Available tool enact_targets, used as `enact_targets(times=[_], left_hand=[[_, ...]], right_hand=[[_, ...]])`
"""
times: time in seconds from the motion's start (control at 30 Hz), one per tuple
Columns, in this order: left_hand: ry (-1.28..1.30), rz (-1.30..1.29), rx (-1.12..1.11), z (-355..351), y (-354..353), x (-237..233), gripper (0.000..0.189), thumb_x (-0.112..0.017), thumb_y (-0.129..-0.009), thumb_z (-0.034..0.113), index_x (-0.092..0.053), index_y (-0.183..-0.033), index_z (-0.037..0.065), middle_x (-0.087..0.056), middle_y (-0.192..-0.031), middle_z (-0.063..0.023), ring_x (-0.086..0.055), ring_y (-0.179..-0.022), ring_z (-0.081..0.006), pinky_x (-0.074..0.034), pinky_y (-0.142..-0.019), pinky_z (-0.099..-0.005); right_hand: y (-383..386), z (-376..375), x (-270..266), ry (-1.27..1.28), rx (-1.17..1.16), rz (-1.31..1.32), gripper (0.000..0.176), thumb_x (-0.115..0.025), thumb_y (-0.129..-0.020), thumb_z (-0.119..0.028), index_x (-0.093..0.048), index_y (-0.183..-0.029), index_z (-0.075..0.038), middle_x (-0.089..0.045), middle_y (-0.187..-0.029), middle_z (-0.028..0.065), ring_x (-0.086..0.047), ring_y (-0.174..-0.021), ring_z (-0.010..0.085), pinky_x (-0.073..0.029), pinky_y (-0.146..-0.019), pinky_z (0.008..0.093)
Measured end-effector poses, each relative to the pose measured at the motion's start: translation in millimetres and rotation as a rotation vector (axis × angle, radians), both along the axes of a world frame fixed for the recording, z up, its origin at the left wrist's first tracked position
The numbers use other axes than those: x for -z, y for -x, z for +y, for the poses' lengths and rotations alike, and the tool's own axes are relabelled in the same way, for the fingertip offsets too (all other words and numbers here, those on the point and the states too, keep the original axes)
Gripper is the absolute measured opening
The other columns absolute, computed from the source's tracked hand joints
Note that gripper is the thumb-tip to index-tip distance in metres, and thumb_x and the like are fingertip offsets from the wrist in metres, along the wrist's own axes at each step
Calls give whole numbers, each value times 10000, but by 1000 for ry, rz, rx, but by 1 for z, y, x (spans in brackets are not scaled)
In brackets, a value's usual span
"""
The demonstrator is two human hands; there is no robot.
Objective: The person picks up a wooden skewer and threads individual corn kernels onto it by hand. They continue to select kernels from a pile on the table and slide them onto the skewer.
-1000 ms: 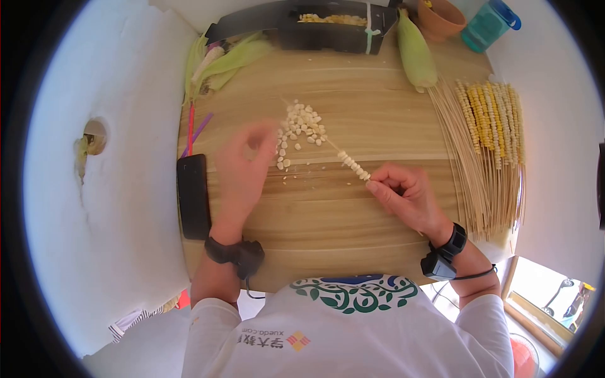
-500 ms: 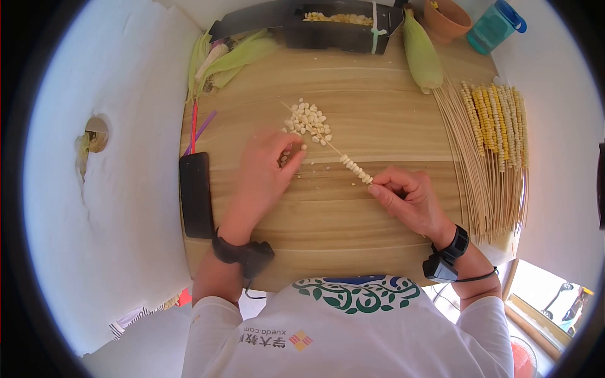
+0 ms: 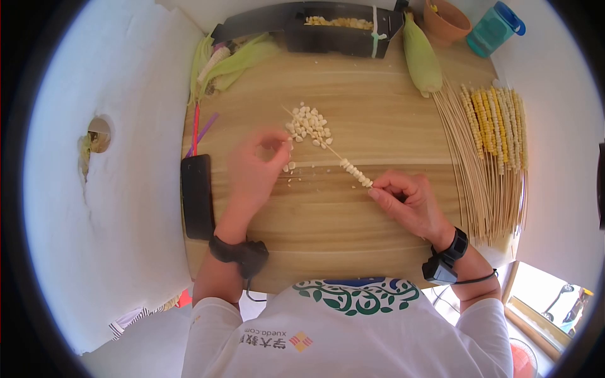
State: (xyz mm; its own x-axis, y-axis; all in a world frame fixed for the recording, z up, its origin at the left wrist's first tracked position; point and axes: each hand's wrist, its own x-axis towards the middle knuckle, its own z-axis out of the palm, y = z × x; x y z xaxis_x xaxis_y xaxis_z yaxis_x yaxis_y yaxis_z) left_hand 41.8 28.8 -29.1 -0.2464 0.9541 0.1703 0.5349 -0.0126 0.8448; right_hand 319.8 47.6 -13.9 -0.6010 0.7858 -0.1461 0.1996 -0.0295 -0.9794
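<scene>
My right hand (image 3: pixel 413 198) pinches the near end of a thin wooden skewer (image 3: pixel 333 150) between thumb and forefinger. Several pale corn kernels (image 3: pixel 356 173) are threaded on it, close against my fingertips. The skewer's far end lies across a small pile of loose corn kernels (image 3: pixel 309 124) on the wooden table. At the left edge of this pile is my left hand (image 3: pixel 257 170), slightly blurred, its thumb and forefinger curved together at a corn kernel (image 3: pixel 290 142). A few loose kernels and crumbs lie beside the left thumb.
Bare skewers (image 3: pixel 463 157) and finished corn skewers (image 3: pixel 498 126) lie at the right. A corn cob in husk (image 3: pixel 421 57), clay pot (image 3: pixel 446 25), blue cup (image 3: pixel 496 28) and black kernel box (image 3: pixel 334 41) stand at the back. A phone (image 3: pixel 198 196) and husks (image 3: pixel 236 66) are left.
My left hand has drawn back a little to the left, uncovering kernels by the pile. My right hand and the skewer have hardly moved.
</scene>
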Motion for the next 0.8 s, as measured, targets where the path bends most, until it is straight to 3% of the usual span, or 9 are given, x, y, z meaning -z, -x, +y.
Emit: enact_targets(times=[0.23,0.67,0.8], left_hand=[[15,-489,-114,7,20,-2,129,-689,-853,11,-685,-981,10,-669,-913,-1,-577,-831,-53,-446,-779,-189],[-13,-524,-89,7,21,0,250,-694,-863,25,-689,-1112,4,-683,-972,-10,-581,-860,-48,-436,-810,-180],[-9,-527,-89,7,22,0,232,-700,-868,76,-690,-1084,-7,-688,-1022,-40,-603,-940,-90,-455,-862,-236]], right_hand=[[0,0,-1,-18,-20,8,118,-625,-941,-103,-607,-883,-2,-399,-628,-65,-325,-582,27,-268,-491,220],[0,-1,3,-87,-76,-11,89,-630,-932,-98,-618,-900,-15,-429,-609,-32,-356,-561,38,-301,-488,226],[0,-1,6,-125,-81,-9,89,-629,-931,-99,-613,-902,-17,-431,-598,-22,-357,-548,46,-303,-482,231]])
